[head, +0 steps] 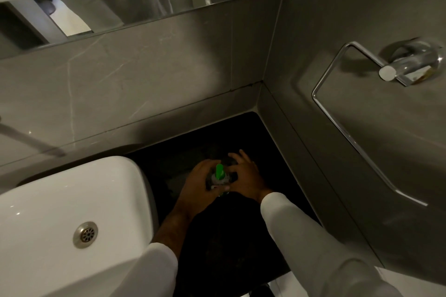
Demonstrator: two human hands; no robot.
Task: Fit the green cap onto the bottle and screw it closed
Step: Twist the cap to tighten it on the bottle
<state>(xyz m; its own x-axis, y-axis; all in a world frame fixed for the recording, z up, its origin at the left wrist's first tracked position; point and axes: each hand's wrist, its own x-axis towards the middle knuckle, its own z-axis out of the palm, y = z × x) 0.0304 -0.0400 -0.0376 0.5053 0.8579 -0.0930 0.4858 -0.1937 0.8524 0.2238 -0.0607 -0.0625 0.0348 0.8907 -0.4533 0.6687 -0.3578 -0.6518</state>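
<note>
A small bottle (215, 182) stands on the black counter (270, 147), seen from above, with the bright green cap (219, 171) on its top. My left hand (196, 188) wraps around the bottle from the left and hides most of its body. My right hand (246, 176) rests against the bottle's right side with its fingers spread near the cap. Whether the right fingers pinch the cap is too dark to tell.
A white basin (72, 200) with a metal drain (85, 234) sits close on the left. Grey tiled walls close the corner behind and to the right. A chrome towel ring (350, 113) juts from the right wall. A mirror (144, 2) hangs above.
</note>
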